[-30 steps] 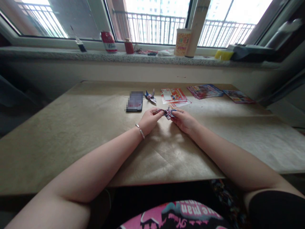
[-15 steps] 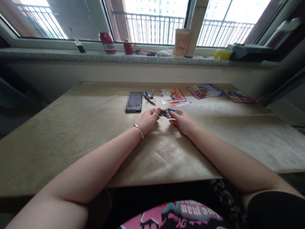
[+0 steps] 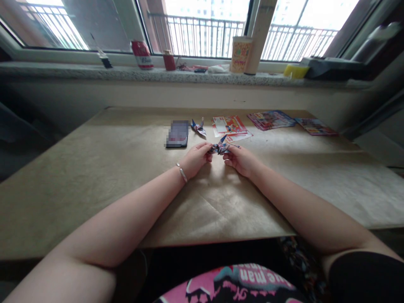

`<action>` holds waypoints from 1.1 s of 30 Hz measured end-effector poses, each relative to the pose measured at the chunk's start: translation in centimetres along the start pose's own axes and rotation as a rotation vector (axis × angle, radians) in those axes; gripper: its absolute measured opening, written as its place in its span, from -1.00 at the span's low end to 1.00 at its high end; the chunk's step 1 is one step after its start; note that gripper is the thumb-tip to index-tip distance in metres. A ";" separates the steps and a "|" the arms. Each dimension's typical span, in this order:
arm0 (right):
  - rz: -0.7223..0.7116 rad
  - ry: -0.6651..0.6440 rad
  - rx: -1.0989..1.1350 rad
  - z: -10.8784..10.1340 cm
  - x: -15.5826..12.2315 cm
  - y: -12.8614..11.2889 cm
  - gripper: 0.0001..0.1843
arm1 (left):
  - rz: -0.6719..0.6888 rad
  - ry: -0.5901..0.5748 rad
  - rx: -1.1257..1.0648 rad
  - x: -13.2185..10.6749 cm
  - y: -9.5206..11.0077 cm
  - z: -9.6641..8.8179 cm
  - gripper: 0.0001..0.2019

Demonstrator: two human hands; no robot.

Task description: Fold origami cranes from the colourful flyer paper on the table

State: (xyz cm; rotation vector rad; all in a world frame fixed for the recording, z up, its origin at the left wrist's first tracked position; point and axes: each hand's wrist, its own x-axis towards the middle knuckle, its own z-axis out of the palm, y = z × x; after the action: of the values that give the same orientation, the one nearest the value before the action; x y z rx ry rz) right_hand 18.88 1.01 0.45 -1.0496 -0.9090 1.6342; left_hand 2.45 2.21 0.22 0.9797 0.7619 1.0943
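Observation:
Between my two hands, just above the table, is a small origami crane [image 3: 220,147] folded from patterned blue, white and red paper. A pointed blue tip stands up from its middle. My left hand [image 3: 198,158] pinches its left end, with a silver bracelet [image 3: 182,172] on that wrist. Its right end sits between the thumb and fingers of my right hand [image 3: 239,159]. A second origami crane [image 3: 198,127] of similar paper rests on the table beyond my hands. Left of that one lies a dark smartphone [image 3: 178,134], its screen blurred.
Red and white printed sheets [image 3: 232,127] lie behind my right hand. Farther right are a stack of colourful printed cards [image 3: 270,119] and another printed pile [image 3: 316,126]. On the windowsill [image 3: 120,75] stand a red can [image 3: 142,54], a small red container [image 3: 169,60] and a patterned paper cup [image 3: 240,54].
The held paper crane has opened out, and a blue pointed tip now sticks up where the folds lay flatter. Both hands keep nearly the same place and still pinch it.

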 end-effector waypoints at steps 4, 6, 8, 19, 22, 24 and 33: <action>0.020 -0.027 0.007 0.2 -0.1 0.3 -0.83 | -0.011 -0.029 0.132 -0.2 -0.3 0.2 -0.75; 0.016 -0.032 0.022 0.2 -0.1 0.5 -0.84 | -0.006 -0.048 0.157 -0.3 -0.4 0.2 -0.75; 0.013 -0.041 0.048 0.1 -0.1 0.5 -0.84 | -0.008 -0.062 0.111 -0.3 -0.4 0.0 -0.76; 0.013 -0.077 0.205 -0.3 0.4 0.5 -0.78 | -0.049 -0.125 -0.089 0.0 -0.3 -0.1 -0.78; 0.034 -0.077 0.222 -0.4 0.6 0.5 -0.80 | -0.061 -0.111 -0.064 0.0 -0.3 -0.1 -0.78; 0.051 -0.079 0.255 -0.4 0.5 0.4 -0.81 | -0.062 -0.116 -0.083 0.0 -0.3 -0.2 -0.78; 0.042 -0.136 0.215 -0.6 0.6 0.3 -0.80 | -0.060 -0.171 -0.124 0.3 -0.3 -0.5 -0.79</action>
State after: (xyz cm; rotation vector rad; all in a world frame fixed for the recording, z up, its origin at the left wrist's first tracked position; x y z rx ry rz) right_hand 19.17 1.58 -0.19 -0.8230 -0.7828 1.8109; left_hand 2.16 2.57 -0.28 0.9265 0.5744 0.9799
